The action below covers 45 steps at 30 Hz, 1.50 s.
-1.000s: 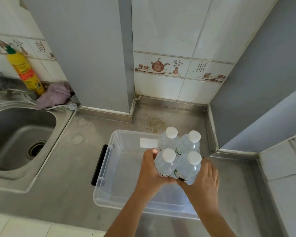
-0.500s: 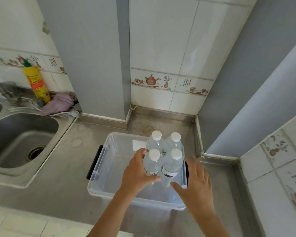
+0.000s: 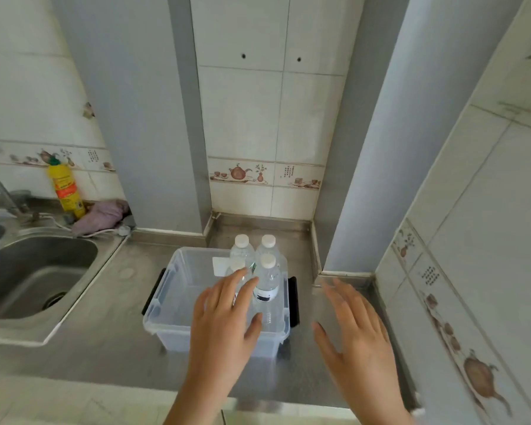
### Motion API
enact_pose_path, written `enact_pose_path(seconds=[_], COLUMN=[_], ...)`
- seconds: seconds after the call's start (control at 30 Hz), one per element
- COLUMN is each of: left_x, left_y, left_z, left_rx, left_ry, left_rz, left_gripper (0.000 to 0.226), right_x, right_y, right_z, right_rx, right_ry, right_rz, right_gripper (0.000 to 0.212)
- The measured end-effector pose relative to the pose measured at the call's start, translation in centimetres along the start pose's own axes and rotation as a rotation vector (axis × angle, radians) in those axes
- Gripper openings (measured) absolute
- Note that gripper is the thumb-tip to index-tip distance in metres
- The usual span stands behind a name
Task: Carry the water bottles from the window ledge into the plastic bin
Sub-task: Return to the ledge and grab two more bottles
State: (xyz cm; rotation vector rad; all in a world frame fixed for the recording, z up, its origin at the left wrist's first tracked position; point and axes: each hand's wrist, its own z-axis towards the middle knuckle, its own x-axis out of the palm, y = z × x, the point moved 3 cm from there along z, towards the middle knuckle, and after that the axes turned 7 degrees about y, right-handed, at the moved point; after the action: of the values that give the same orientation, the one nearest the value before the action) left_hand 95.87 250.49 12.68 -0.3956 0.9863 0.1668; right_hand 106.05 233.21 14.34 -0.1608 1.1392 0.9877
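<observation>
- Both hands have let go of the water bottles since the earlier frames and now hover clear of them; the view has also tilted up, showing more wall.
- Steel counter (image 3: 111,329): carries the bin; it runs from the sink on the left to the tiled corner on the right.
- Sink (image 3: 28,271): set into the counter, well apart from the bin, with its drain visible.
- Plastic bin (image 3: 178,289): clear, with black handles on its left and right ends, standing on the counter below the teapot-patterned tile.
- Water bottles (image 3: 267,280): four, white-capped, upright in a tight block inside the bin at its right end; one cap is partly hidden behind the left fingers.
- Right hand (image 3: 359,335): fingers spread wide, holding nothing, over bare counter just right of the bin.
- Left hand (image 3: 224,320): fingers loosely apart, empty, above the bin's near side; the fingertips (image 3: 241,276) overlap the near-left bottle in view, and contact cannot be told.
- Yellow bottle (image 3: 65,188): green cap, upright against the wall behind the sink.
- Purple cloth (image 3: 100,216): crumpled just beside the yellow bottle.
</observation>
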Motion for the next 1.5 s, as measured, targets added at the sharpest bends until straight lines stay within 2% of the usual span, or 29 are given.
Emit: enact_pose_path(seconds=[0.17,0.47,0.6,0.93,1.2,1.3,1.5], left_x=[-2.5,-4.7,-6.2,-8.0,-8.2,-8.1,-9.0], left_y=[-4.3,-7.5,-8.2,-12.7,-19.8,-22.7,-30.8], left_z=[-3.7,-9.1,-9.3,-11.6,-16.6,-18.4,-23.0], left_rx=[0.079,0.173,0.253,0.561,0.757,0.840,0.952], left_ry=[-0.006,0.061,0.048,0.147,0.320,0.314,0.273], left_rz=[0.024,-0.030,-0.088,-0.340,-0.424,-0.451,-0.558], left_gripper=[0.040,0.045,0.049,0.050,0.055,0.048,0.051], right_x=[-2.1,-6.1,-8.5,-13.6,-18.6,-20.6,-25.4], right_y=[-1.2,-0.2,1.8,5.9,7.0,6.9,5.4], right_z=[-5.6,-13.7,-15.7,-23.6,-32.6,-35.5,-42.6], right_rx=[0.039,0.171,0.250,0.596,0.826,0.891,1.000], right_ry=[0.020,0.046,-0.004,-0.065,-0.172,-0.227,-0.277], right_rz=[-0.059,-0.106,-0.176,-0.362,-0.436,-0.455,-0.506], right_gripper=[0.053,0.052,0.051,0.052,0.051,0.051,0.052])
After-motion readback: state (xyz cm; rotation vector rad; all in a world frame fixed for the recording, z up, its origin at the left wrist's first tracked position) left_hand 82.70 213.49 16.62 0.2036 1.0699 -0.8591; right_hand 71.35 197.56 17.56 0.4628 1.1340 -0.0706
